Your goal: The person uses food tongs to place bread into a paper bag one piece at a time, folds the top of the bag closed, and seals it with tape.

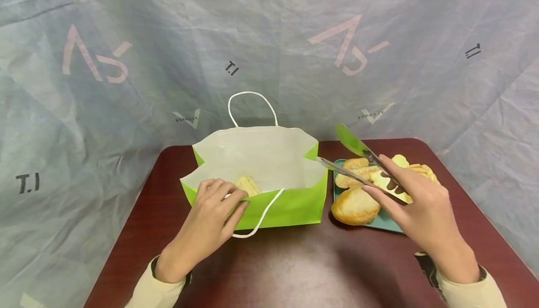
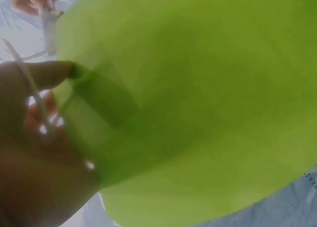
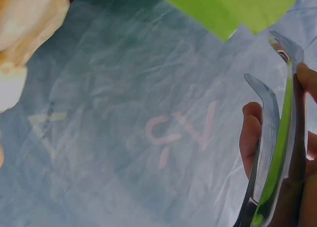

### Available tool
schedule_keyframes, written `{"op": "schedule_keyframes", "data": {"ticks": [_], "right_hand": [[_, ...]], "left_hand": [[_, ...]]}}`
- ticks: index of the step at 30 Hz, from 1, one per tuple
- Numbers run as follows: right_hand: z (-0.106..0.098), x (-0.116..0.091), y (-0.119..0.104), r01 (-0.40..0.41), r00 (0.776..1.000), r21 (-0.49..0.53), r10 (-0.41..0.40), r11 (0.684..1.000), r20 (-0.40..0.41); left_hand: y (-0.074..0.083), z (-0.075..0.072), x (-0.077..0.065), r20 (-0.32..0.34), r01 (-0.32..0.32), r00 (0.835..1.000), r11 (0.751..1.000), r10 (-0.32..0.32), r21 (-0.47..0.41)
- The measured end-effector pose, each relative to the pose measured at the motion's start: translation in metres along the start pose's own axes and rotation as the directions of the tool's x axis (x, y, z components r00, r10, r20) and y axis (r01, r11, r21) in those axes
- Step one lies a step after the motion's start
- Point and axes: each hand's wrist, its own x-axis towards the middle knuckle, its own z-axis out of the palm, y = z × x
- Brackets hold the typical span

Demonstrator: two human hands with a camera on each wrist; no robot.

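Note:
A green paper bag with a white inside stands with its mouth spread. My left hand grips its near rim, thumb outside and fingers over the edge, as the left wrist view also shows against the green bag wall. A pale yellow piece of bread shows inside behind the rim. In my right hand are metal tongs with a green inner face, held right of the bag and over the bread. Their arms are spread, with nothing between the tips in the right wrist view.
Right of the bag, a teal tray carries several breads, among them a round golden roll at its near left corner. A white cord handle stands up behind the bag; another hangs in front. Grey printed cloth surrounds the dark red table.

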Motion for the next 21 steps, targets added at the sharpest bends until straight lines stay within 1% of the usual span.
{"op": "schedule_keyframes", "data": {"ticks": [3,7,10,13,17,19,21], "right_hand": [[-0.008,-0.006,0.008,-0.037,0.999,-0.031,0.037,0.999,0.011],[-0.017,-0.017,0.018,-0.088,0.993,-0.087,0.094,0.992,0.064],[-0.021,-0.027,0.026,-0.098,0.988,-0.121,0.111,0.988,0.108],[-0.023,-0.037,0.034,-0.089,0.984,-0.137,0.108,0.987,0.138],[-0.025,-0.048,0.041,-0.093,0.970,-0.175,0.129,0.980,0.207],[-0.026,-0.053,0.043,-0.098,0.957,-0.193,0.146,0.976,0.251],[-0.025,-0.058,0.044,-0.092,0.946,-0.191,0.146,0.977,0.291]], "left_hand": [[0.000,0.000,0.000,-0.007,-0.001,1.000,1.000,0.001,0.001],[-0.001,0.000,0.000,-0.010,-0.001,1.000,1.000,0.001,0.001],[0.000,0.000,0.001,-0.010,0.003,1.000,1.000,-0.003,0.000],[0.000,0.001,0.001,-0.014,0.005,1.000,1.000,-0.005,0.000],[0.000,0.001,0.001,-0.019,0.008,1.000,1.000,-0.008,-0.001],[0.000,0.001,0.001,-0.021,0.011,1.000,1.000,-0.011,0.001],[0.000,0.001,0.000,-0.024,0.012,1.000,1.000,-0.012,0.002]]}}
